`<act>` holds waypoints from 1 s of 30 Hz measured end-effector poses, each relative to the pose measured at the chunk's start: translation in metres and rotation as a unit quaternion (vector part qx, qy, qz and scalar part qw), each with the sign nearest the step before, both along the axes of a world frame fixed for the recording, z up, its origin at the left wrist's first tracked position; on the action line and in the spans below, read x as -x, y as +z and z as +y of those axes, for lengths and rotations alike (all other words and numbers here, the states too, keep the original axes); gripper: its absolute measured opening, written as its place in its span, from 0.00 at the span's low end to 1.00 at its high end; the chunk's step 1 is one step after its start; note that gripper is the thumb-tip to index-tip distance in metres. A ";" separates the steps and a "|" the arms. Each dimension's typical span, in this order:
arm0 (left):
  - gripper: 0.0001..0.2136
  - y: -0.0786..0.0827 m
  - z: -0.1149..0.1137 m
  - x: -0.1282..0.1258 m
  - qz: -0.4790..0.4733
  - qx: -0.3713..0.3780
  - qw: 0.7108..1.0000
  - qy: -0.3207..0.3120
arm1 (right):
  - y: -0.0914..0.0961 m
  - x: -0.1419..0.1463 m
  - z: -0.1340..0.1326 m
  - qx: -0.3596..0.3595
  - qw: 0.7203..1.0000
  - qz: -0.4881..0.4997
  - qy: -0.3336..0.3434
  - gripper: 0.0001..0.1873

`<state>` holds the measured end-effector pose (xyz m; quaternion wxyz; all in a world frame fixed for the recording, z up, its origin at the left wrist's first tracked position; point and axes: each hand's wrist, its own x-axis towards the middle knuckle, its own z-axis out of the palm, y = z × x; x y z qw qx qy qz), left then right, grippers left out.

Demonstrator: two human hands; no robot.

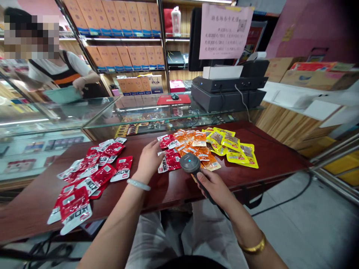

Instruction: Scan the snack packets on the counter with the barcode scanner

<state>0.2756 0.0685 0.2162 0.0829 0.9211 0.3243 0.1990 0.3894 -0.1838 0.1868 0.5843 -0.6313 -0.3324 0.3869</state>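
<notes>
My right hand [214,186] is wrapped around the handle of a black barcode scanner [190,163], whose head points away from me over the table and shows a small blue light. At the left edge of the central pile, my left hand [150,158] reaches with fingers apart toward red-and-white snack packets [171,160]; whether the fingertips touch them I cannot tell. Orange snack packets [200,139] lie just right of these, partly behind the scanner. Further right are yellow snack packets [234,147]. A separate heap of red-and-white packets [95,179] spreads over the table's left side.
The dark red table [157,194] meets a glass display counter [112,116]. A cash register with a printer [228,87] stands behind, near a mouse [175,96] on a red mat. At far left a person [67,71] holds a green basin [63,95]. A cable [291,200] hangs at right.
</notes>
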 end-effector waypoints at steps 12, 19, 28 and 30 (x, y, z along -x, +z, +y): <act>0.26 -0.022 0.054 0.098 0.245 0.010 0.948 0.201 | -0.007 0.008 0.007 -0.005 1.000 0.003 0.025 0.22; 0.43 -0.023 0.044 0.088 0.173 -0.015 0.969 0.174 | -0.006 0.007 0.005 -0.002 1.000 0.002 0.021 0.22; 0.29 -0.015 0.049 0.086 0.203 0.052 0.959 0.193 | -0.004 0.005 0.011 0.001 0.999 0.021 0.027 0.23; 0.27 -0.014 0.042 0.072 0.187 0.041 0.967 0.166 | -0.004 0.006 0.016 0.002 0.999 0.016 0.033 0.24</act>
